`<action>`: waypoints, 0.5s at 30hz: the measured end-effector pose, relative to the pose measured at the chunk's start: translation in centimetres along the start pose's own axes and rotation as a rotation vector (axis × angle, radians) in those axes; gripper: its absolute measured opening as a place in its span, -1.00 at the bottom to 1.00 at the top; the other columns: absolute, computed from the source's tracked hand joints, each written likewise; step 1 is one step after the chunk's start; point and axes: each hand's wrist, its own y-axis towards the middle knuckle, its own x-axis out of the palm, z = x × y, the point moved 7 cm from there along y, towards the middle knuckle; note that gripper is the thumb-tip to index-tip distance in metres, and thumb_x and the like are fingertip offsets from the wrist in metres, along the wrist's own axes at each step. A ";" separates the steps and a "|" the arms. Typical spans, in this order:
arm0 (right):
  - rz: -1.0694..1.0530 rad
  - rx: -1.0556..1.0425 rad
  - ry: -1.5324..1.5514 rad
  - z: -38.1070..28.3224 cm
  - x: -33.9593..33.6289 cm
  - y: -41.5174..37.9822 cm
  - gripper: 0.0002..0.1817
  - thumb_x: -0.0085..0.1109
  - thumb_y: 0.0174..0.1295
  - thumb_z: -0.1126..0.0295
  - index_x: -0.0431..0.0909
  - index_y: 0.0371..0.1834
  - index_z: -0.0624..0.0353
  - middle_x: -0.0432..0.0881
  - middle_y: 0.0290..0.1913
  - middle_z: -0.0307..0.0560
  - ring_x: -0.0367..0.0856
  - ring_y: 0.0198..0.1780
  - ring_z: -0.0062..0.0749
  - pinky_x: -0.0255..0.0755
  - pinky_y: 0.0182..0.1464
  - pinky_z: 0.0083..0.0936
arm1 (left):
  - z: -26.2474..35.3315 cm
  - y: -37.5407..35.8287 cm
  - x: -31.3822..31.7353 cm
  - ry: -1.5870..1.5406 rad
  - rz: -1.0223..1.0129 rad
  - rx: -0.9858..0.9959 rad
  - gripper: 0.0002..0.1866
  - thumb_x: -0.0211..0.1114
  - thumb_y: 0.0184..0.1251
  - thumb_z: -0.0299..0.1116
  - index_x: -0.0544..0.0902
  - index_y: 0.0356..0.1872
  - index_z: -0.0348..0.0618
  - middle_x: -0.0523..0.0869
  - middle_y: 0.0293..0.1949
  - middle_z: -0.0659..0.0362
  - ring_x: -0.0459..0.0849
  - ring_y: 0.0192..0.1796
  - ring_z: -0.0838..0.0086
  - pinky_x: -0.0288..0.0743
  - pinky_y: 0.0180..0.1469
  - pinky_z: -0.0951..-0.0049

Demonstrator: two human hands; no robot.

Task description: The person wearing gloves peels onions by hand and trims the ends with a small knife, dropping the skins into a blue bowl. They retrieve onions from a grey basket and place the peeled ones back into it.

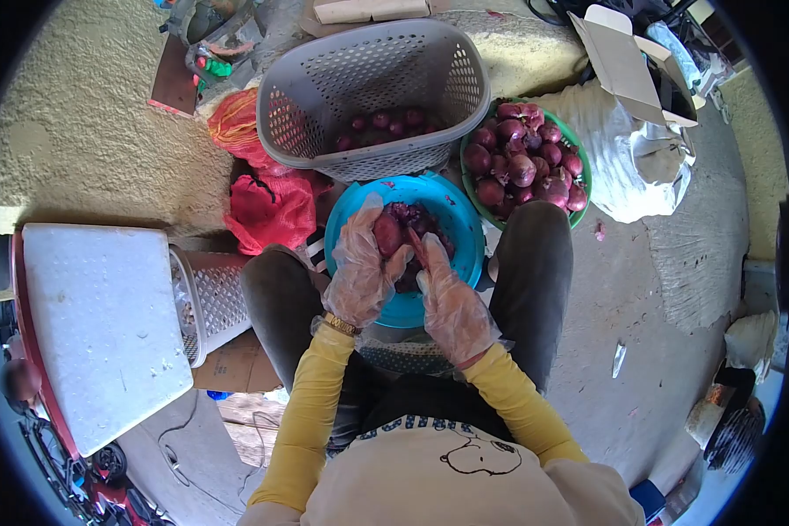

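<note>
My left hand [359,267], in a clear plastic glove, is closed around a red onion [387,236] above a blue basin [471,232]. My right hand [451,307], gloved the same way, has its fingers closed beside the onion. A thin reddish thing [417,248] sticks out from its fingertips; its kind is too small to tell. Dark purple onion skins or pieces [412,215] lie in the basin under my hands, partly hidden by them.
Behind the basin stands a grey perforated basket [373,162] with several red onions inside. A green bowl [585,188] heaped with red onions is to its right, near a white sack [627,167]. Red mesh bags [272,210] and a white foam lid [101,324] are on the left.
</note>
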 end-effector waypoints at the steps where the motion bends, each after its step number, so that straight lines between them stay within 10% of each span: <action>1: 0.000 -0.003 0.000 -0.2 -0.2 0.2 -0.33 0.07 0.47 0.44 0.11 0.60 0.34 0.57 0.25 0.33 0.66 0.17 0.07 0.56 0.16 -0.27 | -0.1 0.0 0.0 0.002 0.003 0.000 -0.25 0.41 0.37 -0.31 0.25 0.47 -0.36 0.40 0.38 -0.19 0.42 0.41 -0.06 0.30 0.46 0.10; 7: 0.045 -0.025 0.024 0.7 0.3 -1.5 -0.37 0.04 0.49 0.43 0.14 0.58 0.32 0.56 0.25 0.40 0.66 0.14 0.16 0.56 0.14 -0.21 | -0.1 0.2 -0.1 -0.073 0.060 0.038 -0.28 0.41 0.40 -0.26 0.27 0.45 -0.32 0.40 0.40 -0.15 0.42 0.43 0.04 0.27 0.48 0.14; 9: -0.281 0.293 0.129 4.3 3.1 -3.6 -0.37 0.00 0.56 0.31 0.12 0.62 0.23 0.59 0.23 0.40 0.67 0.11 0.27 0.56 0.10 -0.04 | -0.6 1.0 -1.9 -0.329 0.207 -0.057 -0.31 0.42 0.41 -0.24 0.31 0.42 -0.26 0.40 0.41 -0.11 0.42 0.44 0.11 0.25 0.49 0.18; 12: 0.010 0.021 -0.165 3.6 1.0 -3.5 -0.38 0.01 0.56 0.31 0.12 0.62 0.16 0.65 0.13 0.39 0.70 0.04 0.25 0.57 0.03 -0.04 | -0.6 0.7 -2.5 -0.388 0.206 -0.102 -0.31 0.42 0.41 -0.24 0.29 0.42 -0.27 0.45 0.27 0.00 0.46 0.29 0.27 0.32 0.38 0.29; 15: -0.012 0.237 0.163 4.0 0.6 -2.6 -0.48 0.01 0.56 0.30 0.30 0.49 0.29 0.60 0.21 0.40 0.67 0.11 0.23 0.56 0.12 -0.16 | 0.2 1.3 -2.4 -0.312 0.190 -0.022 -0.36 0.41 0.44 -0.28 0.30 0.38 -0.28 0.49 0.14 0.10 0.54 0.09 0.42 0.46 0.23 0.40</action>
